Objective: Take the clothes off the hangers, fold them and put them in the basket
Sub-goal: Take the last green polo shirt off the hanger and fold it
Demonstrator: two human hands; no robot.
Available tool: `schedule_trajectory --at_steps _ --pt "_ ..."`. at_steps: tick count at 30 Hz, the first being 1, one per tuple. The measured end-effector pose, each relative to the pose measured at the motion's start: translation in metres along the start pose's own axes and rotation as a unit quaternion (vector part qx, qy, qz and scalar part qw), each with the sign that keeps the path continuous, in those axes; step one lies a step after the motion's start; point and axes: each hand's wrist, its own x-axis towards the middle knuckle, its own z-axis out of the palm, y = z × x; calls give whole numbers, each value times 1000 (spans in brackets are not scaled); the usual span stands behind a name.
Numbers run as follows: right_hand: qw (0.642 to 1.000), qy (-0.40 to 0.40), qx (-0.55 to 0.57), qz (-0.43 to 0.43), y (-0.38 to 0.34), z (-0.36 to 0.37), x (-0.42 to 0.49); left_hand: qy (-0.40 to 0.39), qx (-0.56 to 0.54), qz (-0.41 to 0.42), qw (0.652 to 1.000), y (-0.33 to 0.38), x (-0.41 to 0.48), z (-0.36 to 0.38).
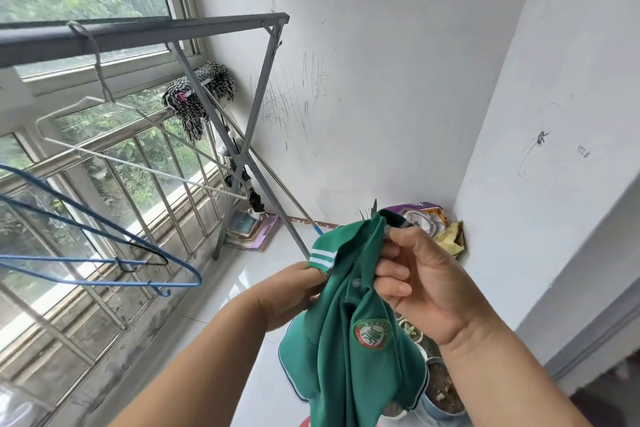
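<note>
One shirt (349, 367), two hands (424, 284), three hangers (138, 163)

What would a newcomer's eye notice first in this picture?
The green shirt with a round badge, low in the centre, held up by the left hand and right hand. Then, at left, the bare white hanger on the grey rack, with blue hangers below it.

A white wire hanger (104, 85) hangs on the grey metal rail (145, 33); blue wire hangers (119, 263) lower left, green shirt (346, 357) right.
</note>
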Motion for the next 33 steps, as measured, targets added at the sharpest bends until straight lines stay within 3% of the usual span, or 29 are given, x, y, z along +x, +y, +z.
schedule_trajectory --at_steps 4,10,14,16,19,21,22,24,26,29,33 --pt "1000 -1 0 -11 0 -5 -3 -68 -21 -6 997 0 8 5" --pt "994 67 -81 -37 -7 -19 -14 86 -146 71 983 17 16 3" --pt "960 142 -240 -26 2 -33 -18 109 -89 145 979 53 11 -1" --pt "929 171 -328 -6 9 -37 -17 97 -22 162 982 67 6 0" --pt "829 195 -522 46 9 -41 -16 65 23 169 983 83 -2 4" --pt "770 234 -593 31 6 -41 -15 55 30 172 983 91 -7 5" --pt "760 272 -590 -1 4 -42 -13 47 30 176 983 94 -9 4" --pt "771 334 -538 -71 -4 -42 -7 26 31 186 982 100 -15 4" --pt "825 319 -457 -96 -12 -41 0 1 35 202 979 106 -20 3" --pt "894 220 -385 -70 -20 -43 14 -58 27 227 972 119 -29 4" --pt "927 62 -371 10 -18 -33 33 -75 33 239 967 132 -36 3"
